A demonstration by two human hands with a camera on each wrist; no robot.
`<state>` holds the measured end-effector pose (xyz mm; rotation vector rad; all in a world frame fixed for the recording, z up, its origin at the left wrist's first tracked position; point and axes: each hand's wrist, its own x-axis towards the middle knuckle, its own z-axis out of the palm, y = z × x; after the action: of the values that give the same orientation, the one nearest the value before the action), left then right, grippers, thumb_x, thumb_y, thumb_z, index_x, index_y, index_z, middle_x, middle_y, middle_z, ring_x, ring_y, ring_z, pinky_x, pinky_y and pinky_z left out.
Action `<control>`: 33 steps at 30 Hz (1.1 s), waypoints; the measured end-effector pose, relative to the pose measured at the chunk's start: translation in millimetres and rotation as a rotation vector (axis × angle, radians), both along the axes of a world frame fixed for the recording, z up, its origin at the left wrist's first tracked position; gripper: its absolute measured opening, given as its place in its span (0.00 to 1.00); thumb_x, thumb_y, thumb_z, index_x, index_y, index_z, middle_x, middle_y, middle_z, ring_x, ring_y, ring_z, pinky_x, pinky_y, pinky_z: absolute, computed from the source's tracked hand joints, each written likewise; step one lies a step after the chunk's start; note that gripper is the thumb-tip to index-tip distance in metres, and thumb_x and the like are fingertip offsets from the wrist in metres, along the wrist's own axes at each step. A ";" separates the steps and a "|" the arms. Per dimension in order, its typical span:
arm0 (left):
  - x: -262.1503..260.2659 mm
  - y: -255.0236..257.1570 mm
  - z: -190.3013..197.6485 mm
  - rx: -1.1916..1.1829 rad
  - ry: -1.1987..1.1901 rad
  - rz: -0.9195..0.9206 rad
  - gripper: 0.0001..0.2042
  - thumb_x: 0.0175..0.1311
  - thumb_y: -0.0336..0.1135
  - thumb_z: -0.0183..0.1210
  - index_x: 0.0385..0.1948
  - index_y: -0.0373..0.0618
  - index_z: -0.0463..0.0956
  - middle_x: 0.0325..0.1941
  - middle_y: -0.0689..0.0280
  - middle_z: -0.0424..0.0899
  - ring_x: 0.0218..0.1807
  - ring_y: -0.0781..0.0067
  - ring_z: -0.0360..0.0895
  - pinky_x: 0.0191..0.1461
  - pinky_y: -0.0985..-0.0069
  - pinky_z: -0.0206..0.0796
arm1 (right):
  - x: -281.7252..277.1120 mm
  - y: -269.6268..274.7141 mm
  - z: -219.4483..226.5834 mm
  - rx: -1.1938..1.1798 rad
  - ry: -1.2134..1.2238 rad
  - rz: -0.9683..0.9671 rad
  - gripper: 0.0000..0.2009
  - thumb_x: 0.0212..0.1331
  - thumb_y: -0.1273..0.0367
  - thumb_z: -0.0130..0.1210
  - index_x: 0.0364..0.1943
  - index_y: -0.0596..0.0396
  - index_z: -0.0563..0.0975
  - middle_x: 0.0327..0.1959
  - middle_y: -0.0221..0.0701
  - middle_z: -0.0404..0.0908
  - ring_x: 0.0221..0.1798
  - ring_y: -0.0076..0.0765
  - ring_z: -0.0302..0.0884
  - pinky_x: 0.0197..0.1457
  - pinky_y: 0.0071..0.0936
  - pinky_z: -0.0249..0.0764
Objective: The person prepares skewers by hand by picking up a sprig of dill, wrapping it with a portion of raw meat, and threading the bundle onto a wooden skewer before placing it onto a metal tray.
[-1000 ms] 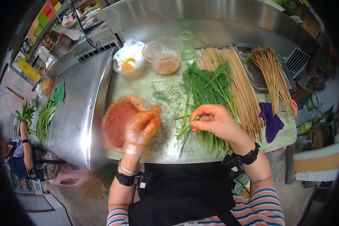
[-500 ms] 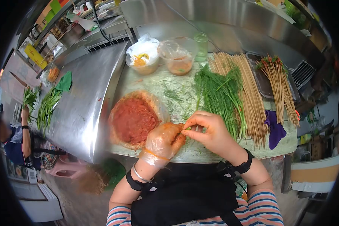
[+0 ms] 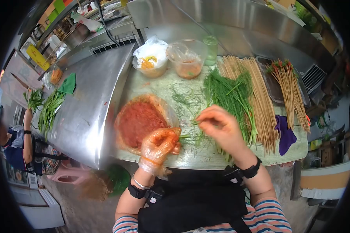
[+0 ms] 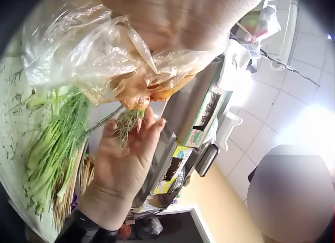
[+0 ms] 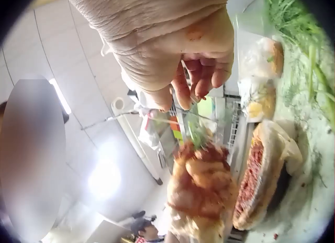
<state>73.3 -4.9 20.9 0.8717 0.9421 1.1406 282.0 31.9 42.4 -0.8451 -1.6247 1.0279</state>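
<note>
My left hand wears a stained clear plastic glove, held by a band at the wrist. Its curled fingers grip a dill sprig, whose feathery end sticks out toward the right. Facing it, my bare right hand has bent, parted fingers around the sprig's free end in the left wrist view. Red minced meat fills a plastic-lined bowl just beyond the left hand. On the table by the right hand lies a big bunch of dill.
Long bamboo skewers lie beside the dill. Further right, a dark tray bears skewers with red and green tips, near a purple cloth. Behind stand two plastic tubs and a green glass. Another person is at the left.
My right hand went from over the dill bunch to meet the left hand, then drew apart to the right. The left hand now shows the green sprig; the view has shifted somewhat.
</note>
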 end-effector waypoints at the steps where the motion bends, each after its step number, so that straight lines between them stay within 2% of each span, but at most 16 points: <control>1: -2.2 -0.7 -0.2 0.027 0.030 0.006 0.12 0.60 0.27 0.57 0.43 0.31 0.74 0.30 0.63 0.78 0.27 0.78 0.74 0.30 0.83 0.68 | 8.8 1.4 6.1 -0.058 0.009 0.026 0.08 0.48 0.75 0.61 0.34 0.58 0.78 0.33 0.27 0.73 0.26 0.20 0.67 0.32 0.19 0.67; 2: -4.3 -1.5 0.1 0.053 0.060 0.009 0.12 0.60 0.27 0.57 0.43 0.31 0.74 0.30 0.63 0.78 0.28 0.78 0.75 0.30 0.83 0.68 | 13.5 1.5 12.4 -0.117 0.019 0.049 0.09 0.48 0.75 0.61 0.35 0.58 0.78 0.34 0.28 0.73 0.26 0.20 0.67 0.32 0.19 0.67; 6: -3.3 -4.8 3.6 0.162 0.225 -0.014 0.11 0.59 0.25 0.57 0.43 0.31 0.74 0.31 0.62 0.79 0.29 0.78 0.75 0.31 0.82 0.69 | -3.5 -9.8 25.9 0.062 -0.365 0.172 0.14 0.45 0.73 0.63 0.38 0.59 0.77 0.32 0.31 0.70 0.26 0.27 0.70 0.31 0.25 0.70; 7: -1.5 -6.9 4.9 0.163 0.206 -0.009 0.11 0.59 0.25 0.57 0.43 0.32 0.74 0.31 0.62 0.79 0.30 0.78 0.75 0.32 0.82 0.69 | -9.0 -11.8 21.9 0.110 -0.409 0.180 0.14 0.45 0.73 0.63 0.38 0.59 0.76 0.32 0.34 0.69 0.27 0.32 0.73 0.32 0.30 0.71; 10: -1.1 -10.6 7.1 0.139 0.145 0.013 0.11 0.59 0.25 0.57 0.42 0.32 0.74 0.30 0.62 0.79 0.30 0.78 0.76 0.33 0.82 0.70 | -15.8 -8.2 0.8 0.252 -0.481 0.123 0.10 0.46 0.77 0.59 0.36 0.61 0.76 0.34 0.33 0.72 0.32 0.28 0.74 0.35 0.24 0.70; 11: -3.1 -10.7 6.5 0.111 0.117 0.013 0.11 0.59 0.25 0.57 0.42 0.32 0.74 0.30 0.62 0.79 0.30 0.77 0.76 0.33 0.82 0.70 | -16.1 -8.4 -1.4 0.200 -0.468 0.124 0.09 0.46 0.80 0.57 0.34 0.62 0.76 0.34 0.32 0.73 0.36 0.26 0.76 0.38 0.22 0.72; 14: -5.2 -9.7 -2.8 0.039 0.012 0.047 0.10 0.60 0.25 0.56 0.43 0.32 0.74 0.29 0.63 0.79 0.29 0.77 0.76 0.33 0.81 0.70 | -23.9 -12.6 -5.9 -0.303 -0.033 0.153 0.08 0.47 0.81 0.56 0.34 0.62 0.76 0.36 0.29 0.74 0.40 0.23 0.75 0.44 0.20 0.73; 17: -4.8 -8.9 -13.3 0.048 -0.038 0.065 0.11 0.60 0.25 0.56 0.43 0.33 0.73 0.30 0.62 0.79 0.29 0.77 0.76 0.33 0.80 0.70 | -30.4 -13.5 -15.6 -0.552 0.351 0.254 0.07 0.49 0.82 0.57 0.34 0.63 0.76 0.37 0.29 0.74 0.43 0.22 0.74 0.48 0.19 0.73; 20: -3.4 -10.7 -22.2 0.081 0.005 0.076 0.10 0.60 0.24 0.56 0.42 0.34 0.72 0.31 0.62 0.79 0.29 0.77 0.76 0.34 0.80 0.70 | -31.7 -14.4 -28.1 -0.402 0.294 0.230 0.08 0.50 0.81 0.58 0.35 0.63 0.76 0.38 0.28 0.74 0.41 0.22 0.75 0.46 0.18 0.72; 22: -2.2 -13.3 -27.7 0.133 0.074 0.063 0.09 0.59 0.23 0.56 0.41 0.34 0.72 0.31 0.62 0.79 0.30 0.76 0.76 0.34 0.80 0.70 | -32.9 -15.4 -30.8 -0.444 0.316 0.215 0.07 0.50 0.81 0.58 0.34 0.63 0.76 0.39 0.30 0.74 0.40 0.22 0.75 0.46 0.18 0.72; 24: -5.1 -15.0 -33.3 0.176 0.033 0.008 0.08 0.59 0.23 0.57 0.40 0.36 0.73 0.37 0.63 0.78 0.34 0.78 0.75 0.35 0.81 0.70 | -32.3 -17.1 -35.3 -0.463 0.307 0.217 0.06 0.50 0.82 0.58 0.33 0.64 0.77 0.39 0.31 0.74 0.40 0.23 0.75 0.46 0.18 0.73; 26: -10.6 -17.9 -28.3 0.188 0.235 -0.055 0.09 0.58 0.24 0.58 0.41 0.36 0.74 0.40 0.65 0.77 0.34 0.80 0.74 0.36 0.81 0.69 | -27.6 -20.4 -41.0 -0.452 0.267 0.207 0.06 0.50 0.82 0.58 0.32 0.64 0.77 0.38 0.31 0.75 0.40 0.23 0.75 0.46 0.19 0.73; 27: -15.3 -20.8 -16.9 0.235 0.395 -0.045 0.10 0.56 0.24 0.60 0.40 0.34 0.75 0.38 0.64 0.79 0.37 0.77 0.77 0.40 0.81 0.70 | -25.7 -21.9 -44.6 -0.469 0.269 0.197 0.05 0.50 0.83 0.58 0.32 0.64 0.77 0.38 0.32 0.75 0.40 0.23 0.75 0.45 0.19 0.73; 30: -51.4 -14.5 -31.6 0.490 0.600 0.056 0.08 0.55 0.25 0.61 0.36 0.36 0.77 0.39 0.60 0.81 0.39 0.73 0.78 0.43 0.79 0.70 | -20.0 -25.4 -62.5 -0.488 0.261 0.162 0.05 0.49 0.83 0.58 0.31 0.64 0.77 0.37 0.32 0.75 0.40 0.23 0.75 0.45 0.19 0.74; 31: -60.9 -14.6 -13.0 0.393 0.687 0.132 0.07 0.54 0.25 0.61 0.34 0.37 0.79 0.40 0.58 0.82 0.42 0.70 0.79 0.46 0.76 0.71 | -18.5 -26.7 -72.7 -0.477 0.248 0.157 0.05 0.49 0.83 0.58 0.30 0.64 0.77 0.37 0.32 0.75 0.39 0.23 0.75 0.44 0.19 0.74; 33: -87.3 -4.3 -10.3 0.495 0.840 0.265 0.07 0.54 0.28 0.61 0.34 0.38 0.80 0.35 0.58 0.83 0.38 0.66 0.80 0.43 0.74 0.71 | -15.9 -31.2 -90.8 -0.442 0.181 0.128 0.05 0.49 0.83 0.58 0.30 0.64 0.77 0.36 0.32 0.76 0.39 0.24 0.76 0.43 0.20 0.75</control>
<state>-14.0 -9.2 10.6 1.7450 1.5132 1.2710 266.1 0.7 -48.4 -0.9109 -1.3299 1.5438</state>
